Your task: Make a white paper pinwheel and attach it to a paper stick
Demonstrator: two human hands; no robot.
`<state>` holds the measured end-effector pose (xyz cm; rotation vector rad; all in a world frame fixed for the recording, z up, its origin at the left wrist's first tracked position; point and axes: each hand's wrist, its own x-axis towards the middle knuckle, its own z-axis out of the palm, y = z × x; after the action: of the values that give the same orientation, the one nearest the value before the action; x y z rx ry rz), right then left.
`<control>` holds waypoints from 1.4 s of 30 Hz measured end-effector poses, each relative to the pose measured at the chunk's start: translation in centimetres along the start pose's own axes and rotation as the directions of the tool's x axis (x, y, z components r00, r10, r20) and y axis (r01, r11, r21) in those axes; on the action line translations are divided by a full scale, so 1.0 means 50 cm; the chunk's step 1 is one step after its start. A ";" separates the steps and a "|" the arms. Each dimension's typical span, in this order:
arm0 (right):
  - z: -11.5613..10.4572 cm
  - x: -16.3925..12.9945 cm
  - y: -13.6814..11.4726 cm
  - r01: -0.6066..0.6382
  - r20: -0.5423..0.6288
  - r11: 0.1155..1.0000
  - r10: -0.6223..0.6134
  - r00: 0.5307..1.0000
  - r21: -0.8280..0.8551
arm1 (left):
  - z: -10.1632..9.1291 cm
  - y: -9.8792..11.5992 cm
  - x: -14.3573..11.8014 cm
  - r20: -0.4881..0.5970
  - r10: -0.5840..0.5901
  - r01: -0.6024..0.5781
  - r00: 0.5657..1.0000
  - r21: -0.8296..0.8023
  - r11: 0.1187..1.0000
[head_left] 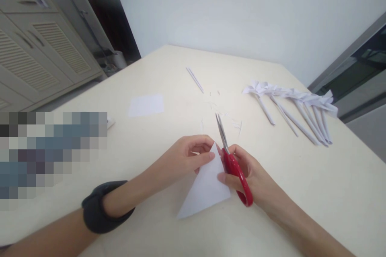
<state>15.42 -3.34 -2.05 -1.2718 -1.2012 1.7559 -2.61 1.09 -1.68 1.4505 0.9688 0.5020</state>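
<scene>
A folded white paper triangle (206, 186) is held over the table, its pointed tip upward. My left hand (193, 154) pinches it near the tip, thumb on the front and fingers behind. Red-handled scissors (237, 168) rest in my right hand (249, 172), blades pointing away from me and looking closed. The right thumb also presses on the paper's right edge. Beyond the blades, small white paper scraps (223, 113) are scattered on the table. A black band circles my left wrist.
A flat white paper sheet (146, 105) lies to the left on the cream table (169, 72). Two thin paper rolls (195, 80) lie farther back. At right are paper flowers (289, 93) with rolled paper stems. A wall stands behind; a louvred cabinet (45, 48) is at left.
</scene>
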 end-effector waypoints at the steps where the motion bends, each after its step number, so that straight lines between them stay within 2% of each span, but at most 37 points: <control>1: 0.001 0.000 -0.001 0.001 -0.006 1.000 -0.001 1.000 -0.004 | -0.002 0.003 0.001 -0.008 -0.021 0.021 1.000 0.001 1.000; 8: 0.003 -0.010 -0.004 -0.037 -0.045 0.999 0.037 0.998 -0.006 | -0.010 -0.002 0.005 -0.028 0.077 -0.077 0.997 0.017 0.997; 13: -0.007 -0.007 -0.013 0.012 -0.071 1.000 -0.013 0.997 -0.022 | -0.008 -0.006 -0.001 -0.111 0.182 -0.178 0.977 0.045 0.983; 16: -0.017 -0.007 -0.011 0.041 -0.092 0.999 -0.044 0.995 -0.033 | -0.007 -0.005 -0.003 -0.144 0.205 -0.195 0.968 0.080 0.978; 19: -0.025 -0.009 -0.005 0.045 -0.104 0.999 -0.047 0.993 -0.029 | -0.005 -0.008 -0.001 -0.107 0.178 -0.172 0.978 0.065 0.983; 22: -0.030 -0.009 0.001 0.051 -0.120 0.999 -0.051 0.991 -0.009 | 0.001 -0.018 0.002 0.039 0.119 -0.119 0.992 -0.015 0.993; 24: -0.033 -0.008 0.002 0.073 -0.127 0.997 -0.071 0.989 0.006 | 0.007 -0.023 0.003 0.159 0.067 -0.057 0.985 -0.064 0.996; 27: -0.037 -0.006 -0.005 0.094 -0.140 0.995 -0.087 0.986 0.040 | 0.015 -0.020 0.002 0.240 0.015 0.012 0.971 -0.109 0.994; 29: -0.039 -0.007 -0.014 0.091 -0.153 0.994 -0.081 0.985 0.060 | 0.016 -0.011 0.002 0.205 -0.010 0.034 0.979 -0.118 0.992; 32: -0.042 -0.010 -0.023 0.099 -0.155 0.993 -0.088 0.984 0.065 | 0.012 -0.001 0.004 0.074 -0.042 0.050 0.996 -0.102 0.993; 36: -0.042 -0.011 -0.012 0.122 -0.136 0.989 -0.110 0.985 0.079 | 0.005 -0.001 0.008 -0.034 -0.058 0.055 0.998 -0.068 0.996; 39: -0.040 -0.009 -0.001 0.095 -0.161 0.994 -0.085 0.983 0.054 | 0.005 -0.004 0.007 -0.034 -0.075 0.074 0.997 -0.046 0.996; 42: -0.038 -0.008 0.001 0.107 -0.194 0.993 -0.096 0.976 0.043 | 0.009 -0.008 0.005 0.069 -0.082 0.085 0.994 -0.047 0.995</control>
<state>17.37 -3.15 -2.18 -1.2930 -1.0824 1.5439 -2.22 0.96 -2.18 1.3676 0.9532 0.4113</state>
